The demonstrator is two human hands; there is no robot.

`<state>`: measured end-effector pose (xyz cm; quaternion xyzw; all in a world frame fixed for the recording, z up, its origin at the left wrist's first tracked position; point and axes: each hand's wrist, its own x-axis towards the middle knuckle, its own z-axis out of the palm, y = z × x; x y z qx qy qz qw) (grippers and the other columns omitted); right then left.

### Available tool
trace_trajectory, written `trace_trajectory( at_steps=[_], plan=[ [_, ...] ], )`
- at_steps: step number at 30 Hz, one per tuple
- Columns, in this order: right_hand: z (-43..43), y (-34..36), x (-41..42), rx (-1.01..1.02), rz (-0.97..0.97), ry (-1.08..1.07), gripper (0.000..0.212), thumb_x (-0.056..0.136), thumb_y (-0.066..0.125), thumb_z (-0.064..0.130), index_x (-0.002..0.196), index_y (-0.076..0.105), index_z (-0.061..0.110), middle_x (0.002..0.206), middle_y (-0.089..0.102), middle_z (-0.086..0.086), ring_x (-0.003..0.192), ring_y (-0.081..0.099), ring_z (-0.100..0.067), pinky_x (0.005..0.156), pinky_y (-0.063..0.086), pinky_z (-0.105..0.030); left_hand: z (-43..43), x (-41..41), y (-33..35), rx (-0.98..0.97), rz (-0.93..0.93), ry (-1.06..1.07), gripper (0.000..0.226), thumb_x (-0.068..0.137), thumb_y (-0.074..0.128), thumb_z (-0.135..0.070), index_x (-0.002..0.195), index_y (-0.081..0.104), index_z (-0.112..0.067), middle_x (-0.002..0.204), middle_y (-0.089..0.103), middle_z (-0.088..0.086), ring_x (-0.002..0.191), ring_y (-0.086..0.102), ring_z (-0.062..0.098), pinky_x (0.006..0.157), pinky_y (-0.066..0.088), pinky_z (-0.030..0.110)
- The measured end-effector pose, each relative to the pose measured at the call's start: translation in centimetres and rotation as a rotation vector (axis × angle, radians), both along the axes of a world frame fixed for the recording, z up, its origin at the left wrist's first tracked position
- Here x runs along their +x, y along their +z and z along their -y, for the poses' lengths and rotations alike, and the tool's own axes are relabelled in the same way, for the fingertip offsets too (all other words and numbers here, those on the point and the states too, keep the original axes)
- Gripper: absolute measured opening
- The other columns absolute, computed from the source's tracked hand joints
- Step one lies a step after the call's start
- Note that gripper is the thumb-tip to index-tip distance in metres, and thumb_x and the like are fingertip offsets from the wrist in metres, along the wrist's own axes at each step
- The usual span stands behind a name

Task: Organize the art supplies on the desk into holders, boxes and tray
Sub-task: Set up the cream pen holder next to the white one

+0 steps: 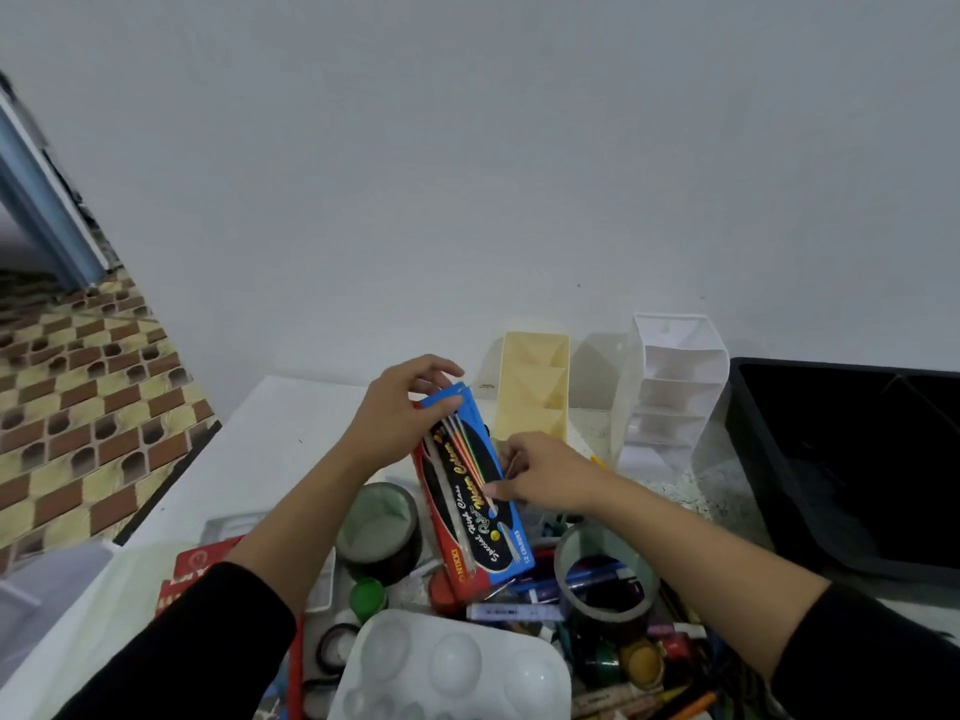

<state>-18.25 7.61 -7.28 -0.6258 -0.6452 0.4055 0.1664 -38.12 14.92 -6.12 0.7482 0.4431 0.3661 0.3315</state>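
Observation:
A long blue and red water-colour box is lifted above the cluttered desk, tilted away from me. My left hand grips its far end, fingers curled over the top edge. My right hand pinches the box's right edge near the middle. Behind the box stand a cream compartment holder and a clear tiered holder. A black tray lies at the right.
Below the box lie two tape rolls, a white paint palette, small paint pots, pens and crayons, and a red box at the left. The desk's left edge drops to a patterned floor.

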Motion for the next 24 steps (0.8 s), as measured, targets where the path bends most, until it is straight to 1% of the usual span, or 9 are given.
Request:
trace_trajectory(
  at_steps=[4, 7, 10, 12, 14, 16, 19, 22, 24],
  plan=[
    [1.1, 1.7, 0.6, 0.150, -0.153, -0.120, 0.021, 0.094, 0.069, 0.027, 0.093, 0.050, 0.018, 0.090, 0.066, -0.002, 0.075, 0.063, -0.014, 0.064, 0.047, -0.027, 1.2, 0.2, 2.4, -0.036, 0.142, 0.163, 0.029, 0.089, 0.075, -0.031, 0.114, 0.063, -0.027, 0.096, 0.067, -0.005, 0.093, 0.065, 0.006, 0.081, 0.054, 0.028],
    [1.8, 2.7, 0.8, 0.165, -0.302, -0.170, 0.021, 0.095, 0.067, 0.027, 0.097, 0.051, 0.014, 0.095, 0.069, -0.011, 0.077, 0.068, -0.016, 0.060, 0.050, -0.027, 3.8, 0.2, 2.9, -0.308, 0.210, 0.208, 0.040, 0.091, 0.068, -0.045, 0.124, 0.052, -0.029, 0.105, 0.070, 0.002, 0.096, 0.069, 0.014, 0.083, 0.057, 0.035],
    [2.0, 2.8, 0.3, 0.117, -0.392, -0.173, 0.026, 0.094, 0.070, 0.029, 0.104, 0.054, 0.010, 0.100, 0.071, -0.016, 0.087, 0.073, -0.028, 0.070, 0.058, -0.038, 6.7, 0.7, 2.1, -0.546, 0.363, 0.149, 0.034, 0.097, 0.059, -0.042, 0.126, 0.050, -0.027, 0.101, 0.077, 0.006, 0.091, 0.075, 0.022, 0.081, 0.059, 0.040],
    [2.0, 2.8, -0.4, 0.097, -0.408, -0.137, 0.028, 0.092, 0.072, 0.030, 0.105, 0.056, 0.011, 0.097, 0.073, -0.014, 0.086, 0.073, -0.028, 0.071, 0.059, -0.038, 7.7, 0.6, 1.5, -0.546, 0.422, 0.170, 0.028, 0.101, 0.056, -0.035, 0.126, 0.051, -0.026, 0.099, 0.077, 0.009, 0.089, 0.076, 0.027, 0.078, 0.060, 0.043],
    [1.9, 2.7, -1.1, 0.099, -0.405, -0.079, 0.028, 0.091, 0.072, 0.032, 0.105, 0.059, 0.011, 0.093, 0.074, -0.011, 0.076, 0.073, -0.022, 0.066, 0.058, -0.033, 7.7, -0.3, 1.2, -0.506, 0.425, 0.219, 0.026, 0.102, 0.055, -0.033, 0.127, 0.051, -0.026, 0.100, 0.077, 0.012, 0.088, 0.076, 0.029, 0.078, 0.061, 0.046],
    [1.9, 2.4, -1.8, 0.120, -0.383, -0.043, 0.022, 0.093, 0.070, 0.032, 0.103, 0.062, 0.013, 0.092, 0.074, -0.009, 0.073, 0.072, -0.018, 0.064, 0.055, -0.031, 7.0, -2.0, 1.3, -0.467, 0.396, 0.264, 0.027, 0.102, 0.054, -0.032, 0.128, 0.053, -0.026, 0.099, 0.077, 0.011, 0.088, 0.076, 0.028, 0.078, 0.061, 0.045],
    [1.5, 1.4, -3.0, 0.177, -0.281, 0.009, 0.015, 0.096, 0.066, 0.032, 0.098, 0.063, 0.018, 0.090, 0.071, -0.009, 0.075, 0.071, -0.018, 0.068, 0.054, -0.033, 4.9, -5.5, 1.4, -0.446, 0.384, 0.284, 0.027, 0.104, 0.052, -0.028, 0.129, 0.057, -0.023, 0.098, 0.077, 0.011, 0.088, 0.075, 0.027, 0.078, 0.060, 0.042],
    [0.5, 0.7, -4.3, 0.278, -0.119, 0.078, 0.012, 0.096, 0.065, 0.036, 0.093, 0.062, 0.025, 0.087, 0.066, 0.001, 0.073, 0.062, -0.012, 0.072, 0.052, -0.031, 1.7, -9.2, 1.4, -0.398, 0.252, 0.317, 0.025, 0.104, 0.052, -0.030, 0.127, 0.060, -0.025, 0.093, 0.077, 0.011, 0.081, 0.075, 0.028, 0.079, 0.060, 0.046],
    [-0.4, 0.4, -5.1, 0.351, -0.020, 0.087, 0.012, 0.097, 0.062, 0.036, 0.093, 0.061, 0.025, 0.086, 0.065, 0.006, 0.074, 0.059, -0.009, 0.072, 0.051, -0.028, -0.8, -11.3, 0.8, -0.331, 0.105, 0.360, 0.023, 0.104, 0.052, -0.032, 0.126, 0.060, -0.030, 0.089, 0.077, 0.007, 0.076, 0.076, 0.023, 0.075, 0.060, 0.041]
  ],
)
